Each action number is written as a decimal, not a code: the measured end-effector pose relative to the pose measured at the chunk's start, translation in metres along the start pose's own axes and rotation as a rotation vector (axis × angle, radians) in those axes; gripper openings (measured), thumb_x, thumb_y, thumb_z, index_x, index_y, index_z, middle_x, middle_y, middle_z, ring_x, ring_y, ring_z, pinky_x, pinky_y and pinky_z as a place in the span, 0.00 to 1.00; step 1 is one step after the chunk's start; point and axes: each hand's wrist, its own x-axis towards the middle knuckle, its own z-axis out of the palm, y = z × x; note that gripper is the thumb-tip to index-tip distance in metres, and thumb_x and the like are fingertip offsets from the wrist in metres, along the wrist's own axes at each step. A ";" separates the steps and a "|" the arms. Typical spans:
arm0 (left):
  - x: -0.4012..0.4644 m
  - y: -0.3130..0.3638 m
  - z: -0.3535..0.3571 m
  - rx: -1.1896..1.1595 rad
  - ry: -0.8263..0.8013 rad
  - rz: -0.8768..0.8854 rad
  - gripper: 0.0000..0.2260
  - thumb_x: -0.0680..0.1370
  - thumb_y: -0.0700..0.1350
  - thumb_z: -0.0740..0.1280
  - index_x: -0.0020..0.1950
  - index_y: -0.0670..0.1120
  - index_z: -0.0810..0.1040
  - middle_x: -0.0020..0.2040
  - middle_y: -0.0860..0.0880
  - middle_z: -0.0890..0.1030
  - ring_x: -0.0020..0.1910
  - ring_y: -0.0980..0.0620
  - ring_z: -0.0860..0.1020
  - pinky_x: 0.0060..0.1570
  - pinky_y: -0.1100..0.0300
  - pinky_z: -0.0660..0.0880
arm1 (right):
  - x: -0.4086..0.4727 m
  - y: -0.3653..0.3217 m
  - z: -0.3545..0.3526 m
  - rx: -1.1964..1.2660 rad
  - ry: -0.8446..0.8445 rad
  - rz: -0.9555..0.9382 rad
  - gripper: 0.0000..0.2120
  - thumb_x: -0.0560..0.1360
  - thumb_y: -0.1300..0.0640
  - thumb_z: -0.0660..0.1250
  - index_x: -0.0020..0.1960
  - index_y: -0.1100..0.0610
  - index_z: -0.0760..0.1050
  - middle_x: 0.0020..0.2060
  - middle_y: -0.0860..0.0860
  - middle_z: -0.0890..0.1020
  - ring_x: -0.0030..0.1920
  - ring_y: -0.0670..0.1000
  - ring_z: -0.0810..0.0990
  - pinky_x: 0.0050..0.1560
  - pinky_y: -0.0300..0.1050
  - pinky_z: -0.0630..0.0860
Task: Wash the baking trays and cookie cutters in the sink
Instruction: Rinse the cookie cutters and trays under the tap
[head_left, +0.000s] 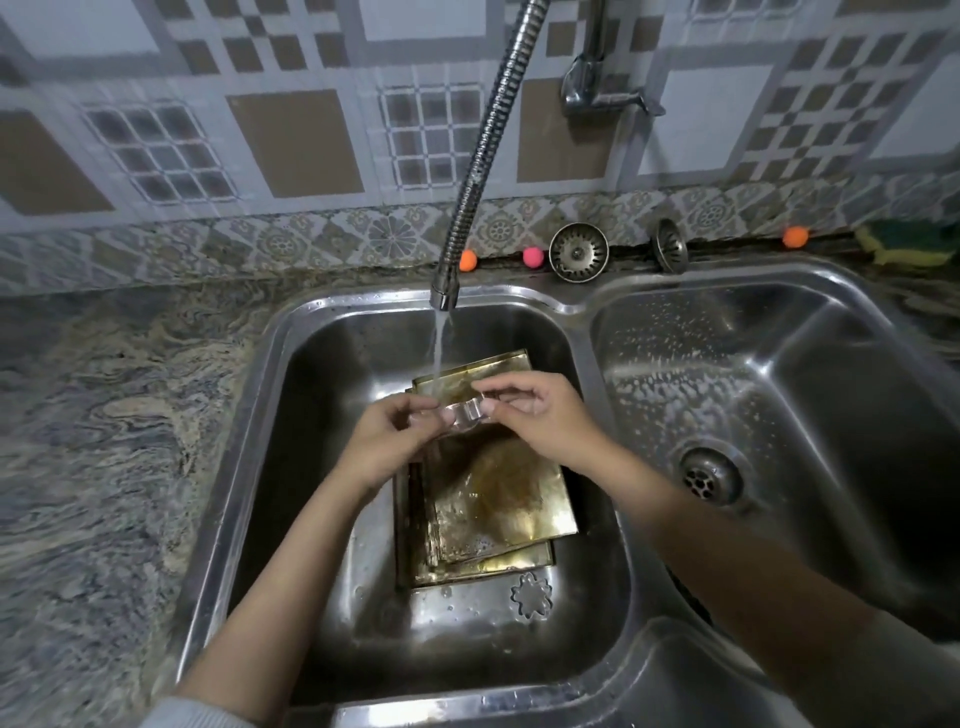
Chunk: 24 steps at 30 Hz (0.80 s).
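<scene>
Several stained golden baking trays (498, 493) lie stacked in the left sink basin (291, 415). Above them my left hand (395, 436) and my right hand (540, 415) pinch a small metal cookie cutter (465, 415) from either side, just below the running water (440, 348). The stream falls from a flexible metal tap (483, 156) onto the trays' far end. A flower-shaped cookie cutter (531, 595) lies on the basin floor by the trays' near right corner.
The right basin (779, 389) has an open drain (709, 475) and scattered droplets. Two sink strainers (578, 252) lean at the back ledge beside small orange and pink balls (532, 257). A green-yellow sponge (909, 241) sits far right. Marbled stone counter (104, 415) spreads left.
</scene>
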 end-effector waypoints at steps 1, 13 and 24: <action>0.002 -0.001 0.002 -0.013 0.039 0.032 0.12 0.73 0.43 0.73 0.55 0.41 0.80 0.40 0.46 0.79 0.36 0.53 0.76 0.35 0.64 0.74 | 0.004 0.002 0.003 0.021 0.028 0.008 0.11 0.74 0.65 0.69 0.55 0.56 0.80 0.46 0.49 0.83 0.45 0.45 0.84 0.48 0.37 0.79; 0.007 -0.005 0.009 -0.035 0.226 0.291 0.09 0.74 0.38 0.71 0.53 0.48 0.83 0.50 0.49 0.85 0.53 0.48 0.82 0.58 0.41 0.76 | 0.022 0.008 0.014 0.183 0.169 0.100 0.12 0.76 0.65 0.67 0.59 0.59 0.78 0.50 0.58 0.83 0.43 0.50 0.85 0.46 0.39 0.80; 0.008 0.004 0.018 -0.066 0.201 0.298 0.09 0.74 0.38 0.71 0.50 0.50 0.84 0.50 0.50 0.85 0.50 0.47 0.83 0.55 0.40 0.77 | 0.015 0.009 0.002 0.158 0.301 0.062 0.08 0.76 0.63 0.68 0.54 0.57 0.81 0.43 0.47 0.83 0.43 0.49 0.85 0.42 0.36 0.79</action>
